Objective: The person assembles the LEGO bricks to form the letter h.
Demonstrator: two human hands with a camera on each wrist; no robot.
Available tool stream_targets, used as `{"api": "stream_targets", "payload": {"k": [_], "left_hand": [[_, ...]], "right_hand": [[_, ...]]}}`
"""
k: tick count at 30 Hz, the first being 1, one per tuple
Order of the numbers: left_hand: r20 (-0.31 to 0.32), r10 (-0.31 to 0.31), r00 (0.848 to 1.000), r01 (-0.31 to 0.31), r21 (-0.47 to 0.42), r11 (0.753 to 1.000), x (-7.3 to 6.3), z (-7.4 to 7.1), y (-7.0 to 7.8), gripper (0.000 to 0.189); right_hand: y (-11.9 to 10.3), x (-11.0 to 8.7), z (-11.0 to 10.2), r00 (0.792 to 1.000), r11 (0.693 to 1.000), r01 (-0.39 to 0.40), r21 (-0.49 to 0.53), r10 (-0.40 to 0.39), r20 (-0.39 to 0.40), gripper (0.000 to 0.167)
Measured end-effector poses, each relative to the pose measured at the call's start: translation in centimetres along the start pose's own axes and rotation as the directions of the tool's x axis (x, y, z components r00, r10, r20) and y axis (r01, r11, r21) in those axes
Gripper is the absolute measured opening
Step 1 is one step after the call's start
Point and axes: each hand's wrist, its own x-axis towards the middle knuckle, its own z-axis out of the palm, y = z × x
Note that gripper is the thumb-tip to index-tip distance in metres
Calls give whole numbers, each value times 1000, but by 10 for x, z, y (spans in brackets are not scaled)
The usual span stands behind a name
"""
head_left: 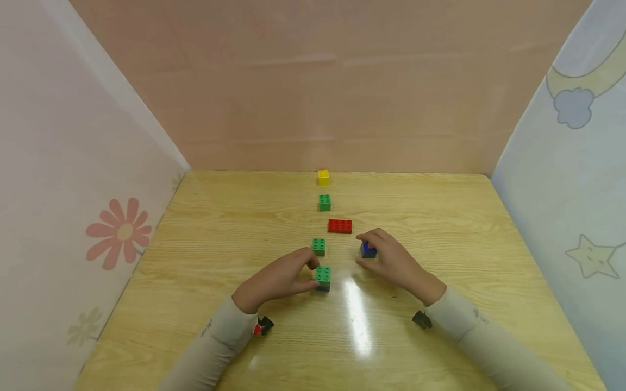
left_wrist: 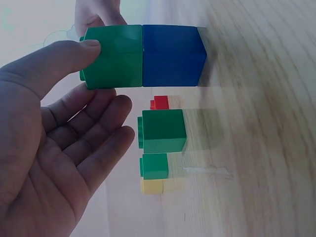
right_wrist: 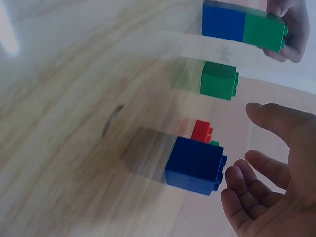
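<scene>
My left hand (head_left: 281,278) pinches the green brick (left_wrist: 116,64) that sits on top of a blue brick (left_wrist: 174,57). This two-brick stack stands upright on the table, its lower part dark in the head view. Over at the right, my right hand (head_left: 395,265) is around a separate blue brick (head_left: 369,250) with thumb and fingers spread apart. The right wrist view shows this blue brick (right_wrist: 194,165) resting on the table, a gap between it and the thumb; the fingertips are close to its studs without a grip.
Beyond the stack stands a green brick (head_left: 319,247). A long red brick (head_left: 339,226) lies farther back, followed by another green brick (head_left: 325,202) and a yellow brick (head_left: 323,177) near the table's (head_left: 235,217) far edge. Fabric walls enclose the back and sides.
</scene>
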Motion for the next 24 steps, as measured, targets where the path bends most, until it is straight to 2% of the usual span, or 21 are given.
{"api": "stream_targets", "payload": {"k": [12, 24], "left_hand": [[-14, 7, 1000, -7, 6, 1000, -1, 1, 2, 36], [-4, -6, 1000, 6, 44, 999, -4, 4, -1, 41]], "right_hand": [[13, 0, -3, 999, 999, -23, -40, 22, -35, 55], [22, -2, 1, 1000, 998, -19, -54, 18, -21, 51]]}}
